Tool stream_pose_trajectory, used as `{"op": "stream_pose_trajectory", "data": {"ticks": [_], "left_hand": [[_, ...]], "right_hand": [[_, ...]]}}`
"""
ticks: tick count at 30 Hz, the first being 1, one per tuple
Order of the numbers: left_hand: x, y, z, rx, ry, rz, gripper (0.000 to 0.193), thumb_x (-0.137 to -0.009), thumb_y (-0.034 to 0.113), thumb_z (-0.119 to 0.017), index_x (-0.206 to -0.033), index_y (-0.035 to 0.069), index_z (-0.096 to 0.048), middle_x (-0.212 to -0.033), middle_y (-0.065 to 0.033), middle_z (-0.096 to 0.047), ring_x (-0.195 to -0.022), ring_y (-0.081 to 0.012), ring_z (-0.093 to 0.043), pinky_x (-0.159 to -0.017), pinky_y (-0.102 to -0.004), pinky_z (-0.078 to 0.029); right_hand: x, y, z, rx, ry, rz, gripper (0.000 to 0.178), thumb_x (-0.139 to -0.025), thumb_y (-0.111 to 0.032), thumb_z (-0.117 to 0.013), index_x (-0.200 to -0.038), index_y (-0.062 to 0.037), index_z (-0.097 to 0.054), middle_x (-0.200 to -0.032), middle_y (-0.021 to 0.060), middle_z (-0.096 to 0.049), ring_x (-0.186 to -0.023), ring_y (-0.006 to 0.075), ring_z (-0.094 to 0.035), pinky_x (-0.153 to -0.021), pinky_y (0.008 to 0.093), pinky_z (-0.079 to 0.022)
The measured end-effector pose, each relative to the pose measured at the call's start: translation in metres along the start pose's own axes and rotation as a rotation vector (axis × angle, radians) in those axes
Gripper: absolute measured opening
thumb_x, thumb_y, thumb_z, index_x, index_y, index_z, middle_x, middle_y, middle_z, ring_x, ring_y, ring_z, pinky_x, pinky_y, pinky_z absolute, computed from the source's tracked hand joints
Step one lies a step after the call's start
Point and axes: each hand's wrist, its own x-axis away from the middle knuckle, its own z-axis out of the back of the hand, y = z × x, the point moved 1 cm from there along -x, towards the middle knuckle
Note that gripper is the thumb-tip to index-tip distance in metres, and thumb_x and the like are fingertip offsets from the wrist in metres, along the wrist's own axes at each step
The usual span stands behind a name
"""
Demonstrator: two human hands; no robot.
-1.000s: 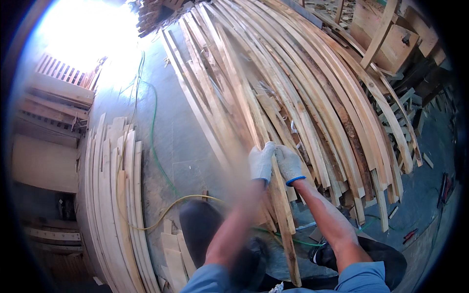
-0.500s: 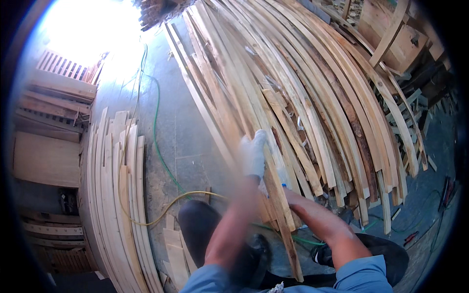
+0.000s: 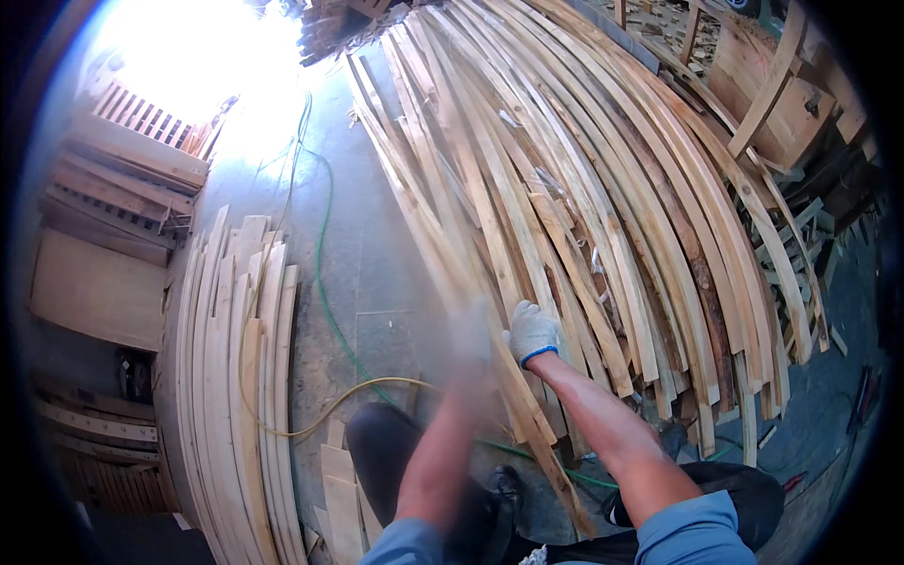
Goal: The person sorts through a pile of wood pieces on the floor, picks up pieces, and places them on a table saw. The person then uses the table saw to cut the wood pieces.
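Observation:
A long wooden board [image 3: 557,476] slants between my knees, its near end by my feet and its far part over the left side of a wide spread of boards [image 3: 617,240]. My right hand [image 3: 533,331], in a white knit glove with a blue cuff, is closed at the right edge of this board, thumb toward it. Just left of it, my left hand [image 3: 468,331] is over the same board, also in a pale glove. Motion smears its fingers, so their grip is unclear. The far part of the slanting board is blurred too.
A stack of pale boards [image 3: 221,377] lies on the floor at the left. A green hose [image 3: 325,292] and a yellow hose [image 3: 334,405] cross the floor. Short planks [image 3: 341,480] lie by my left knee. Wooden panels [image 3: 99,287] line the left; scrap wood [image 3: 800,226] heaps up at right.
My right hand has come up from behind the slanting board to its right edge. My left hand has moved slightly left and down. The whole view has shifted a little.

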Motion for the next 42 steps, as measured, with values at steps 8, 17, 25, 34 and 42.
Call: {"op": "stream_pose_trajectory", "data": {"ticks": [8,17,25,34,42], "left_hand": [[0.008,0.004,-0.002,-0.016,0.016,-0.083,0.053,-0.095,0.036,-0.070,-0.114,-0.013,-0.073,-0.090,-0.0147,-0.076,-0.083,-0.0213,-0.071,-0.072,-0.0412,-0.054],[0.020,0.017,-0.002,0.078,-0.029,0.022,0.052,-0.094,0.037,-0.067,-0.111,-0.012,-0.073,-0.086,-0.0110,-0.072,-0.079,-0.0201,-0.067,-0.072,-0.0399,-0.053],[0.005,0.007,0.012,0.059,-0.073,0.043,0.050,-0.095,0.037,-0.070,-0.113,-0.009,-0.073,-0.094,-0.0107,-0.071,-0.086,-0.0194,-0.067,-0.077,-0.0379,-0.052],[0.012,0.011,0.019,0.058,-0.133,0.079,0.051,-0.095,0.035,-0.074,-0.117,-0.011,-0.072,-0.099,-0.0158,-0.074,-0.090,-0.0248,-0.070,-0.083,-0.0407,-0.055],[0.025,0.031,0.013,0.191,-0.201,0.194,0.036,-0.099,0.031,-0.069,-0.107,-0.004,-0.074,-0.088,-0.0123,-0.073,-0.080,-0.0241,-0.072,-0.072,-0.0391,-0.057]], "right_hand": [[-0.009,0.011,0.005,-0.060,0.046,-0.076,0.042,-0.087,-0.035,-0.073,-0.112,-0.0014,-0.066,-0.108,0.0219,-0.073,-0.093,0.0405,-0.076,-0.083,0.0521,-0.061],[-0.012,0.073,0.089,-0.062,0.557,0.200,0.024,-0.086,-0.021,-0.070,-0.103,-0.0037,-0.066,-0.095,0.0229,-0.069,-0.087,0.0405,-0.068,-0.079,0.0549,-0.055],[0.015,0.004,-0.032,0.369,0.209,0.174,0.031,-0.085,-0.028,-0.074,-0.102,-0.0056,-0.060,-0.097,0.0117,-0.063,-0.091,0.0274,-0.074,-0.077,0.0453,-0.062],[-0.010,-0.009,0.007,-0.230,-0.222,-0.216,0.071,-0.086,-0.058,-0.075,-0.122,0.0038,-0.073,-0.129,0.0316,-0.070,-0.108,0.0473,-0.074,-0.095,0.0526,-0.060],[-0.004,-0.014,0.001,-0.191,-0.151,-0.283,0.086,-0.089,-0.077,-0.064,-0.121,0.0029,-0.075,-0.120,0.0322,-0.074,-0.112,0.0442,-0.074,-0.096,0.0523,-0.059]]}}
